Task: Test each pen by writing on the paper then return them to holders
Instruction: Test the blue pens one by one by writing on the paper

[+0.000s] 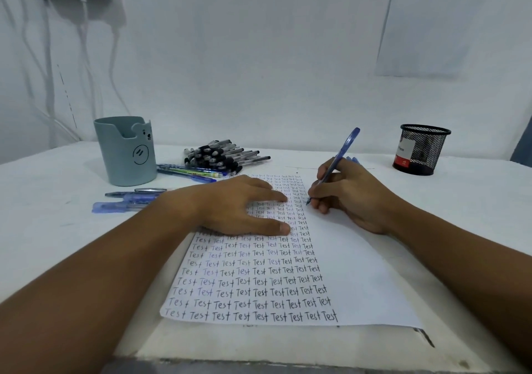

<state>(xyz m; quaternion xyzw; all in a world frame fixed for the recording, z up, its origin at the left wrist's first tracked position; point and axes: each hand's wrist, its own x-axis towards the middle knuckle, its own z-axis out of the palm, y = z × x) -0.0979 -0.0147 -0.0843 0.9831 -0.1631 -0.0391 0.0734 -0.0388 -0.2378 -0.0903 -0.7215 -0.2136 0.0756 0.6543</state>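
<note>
Writing is under way: the right hand point(349, 194) grips a blue pen point(335, 165) in a normal writing hold, its tip touching the paper point(359, 273) at the right edge of the written block, near the sheet's upper middle. The left hand point(239, 205) lies open and flat, palm down, pinning the sheet's upper left part.

Judging by the page, much testing is already done: rows of the word "Test" fill its left and middle from top to bottom, in black and blue ink, while a blank strip remains down the right side.

Returning the pens looks barely begun. From the paper's centre, a pile of black pens point(226, 155) lies loose on the bench point(475, 201) at about 11 o'clock, a few coloured pens point(190, 171) lie just left of that pile, and several blue pens point(129, 201) lie at about 9 o'clock. The grey bear cup point(126, 152) at 10 o'clock shows no pens above its rim, and the black mesh cup point(421, 149) at 2 o'clock looks empty too, though neither interior is fully visible. Which loose pens are already tested cannot be told.
</note>
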